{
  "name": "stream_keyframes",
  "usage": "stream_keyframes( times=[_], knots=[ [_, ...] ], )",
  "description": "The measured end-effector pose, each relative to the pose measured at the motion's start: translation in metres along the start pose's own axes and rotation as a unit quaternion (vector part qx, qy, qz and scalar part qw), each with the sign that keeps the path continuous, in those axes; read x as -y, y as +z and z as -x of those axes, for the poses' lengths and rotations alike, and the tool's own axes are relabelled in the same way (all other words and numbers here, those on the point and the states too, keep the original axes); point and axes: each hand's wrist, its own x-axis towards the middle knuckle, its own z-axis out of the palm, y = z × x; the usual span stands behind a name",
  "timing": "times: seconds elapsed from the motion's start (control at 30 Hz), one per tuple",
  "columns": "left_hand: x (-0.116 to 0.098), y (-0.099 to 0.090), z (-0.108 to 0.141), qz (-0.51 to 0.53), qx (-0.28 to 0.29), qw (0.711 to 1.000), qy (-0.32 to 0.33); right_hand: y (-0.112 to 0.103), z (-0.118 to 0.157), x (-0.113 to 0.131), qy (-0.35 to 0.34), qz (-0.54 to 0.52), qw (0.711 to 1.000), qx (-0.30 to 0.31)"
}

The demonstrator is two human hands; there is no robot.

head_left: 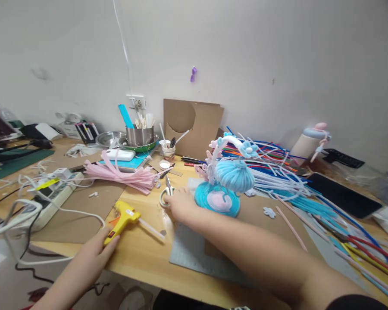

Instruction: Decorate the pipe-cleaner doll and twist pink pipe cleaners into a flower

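Note:
My left hand (98,247) is closed round the handle of a yellow hot glue gun (124,219), near the front edge of the table. A translucent glue stick (151,230) pokes out of the gun's back. At mid-table, the fingers of my right hand (181,206) are on the pale handles of a pair of scissors (164,197), whose blades point away from me; some fingers are hidden. Just right of that hand stands a fuzzy pipe-cleaner piece: a blue round base (202,198), a white arch with flowers (228,141) and a hanging blue shade (235,175).
Pink pipe cleaners (123,172) and a power strip (56,202) with tangled cables lie left. Bundles of coloured pipe cleaners (278,183), a phone (342,193) and a bottle (305,146) sit right. A metal pot (139,135) and cardboard (197,125) stand by the wall.

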Motion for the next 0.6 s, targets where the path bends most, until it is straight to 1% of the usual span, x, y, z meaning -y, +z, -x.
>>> stream_keyframes(
  times=[0.1,0.27,0.33,0.4,0.43,0.5,0.57,0.6],
  knots=[
    [0.0,0.006,-0.012,-0.015,0.023,0.999,-0.027,-0.001,-0.008,0.006,0.027,0.018,0.999,0.004],
    [0.008,0.003,-0.034,-0.108,-0.02,0.99,-0.092,-0.006,-0.027,0.0,0.092,0.039,0.995,-0.001],
    [0.004,0.002,-0.037,-0.147,-0.038,0.982,-0.111,-0.009,-0.033,-0.003,0.105,0.041,0.994,-0.003],
    [-0.005,0.003,-0.037,-0.158,-0.038,0.982,-0.1,-0.014,-0.028,-0.001,0.106,0.04,0.993,-0.01],
    [-0.01,0.004,-0.037,-0.157,-0.031,0.984,-0.083,-0.017,-0.02,0.001,0.098,0.037,0.994,-0.016],
    [-0.02,0.007,-0.034,-0.153,-0.012,0.986,-0.064,-0.025,0.01,0.005,0.069,0.026,0.997,-0.025],
    [-0.031,0.008,-0.029,-0.158,-0.014,0.985,-0.07,-0.035,0.052,0.006,-0.006,-0.018,0.999,-0.038],
    [-0.037,0.008,-0.025,-0.164,-0.029,0.983,-0.071,-0.04,0.075,0.002,-0.026,-0.043,0.998,-0.034]
  ],
)
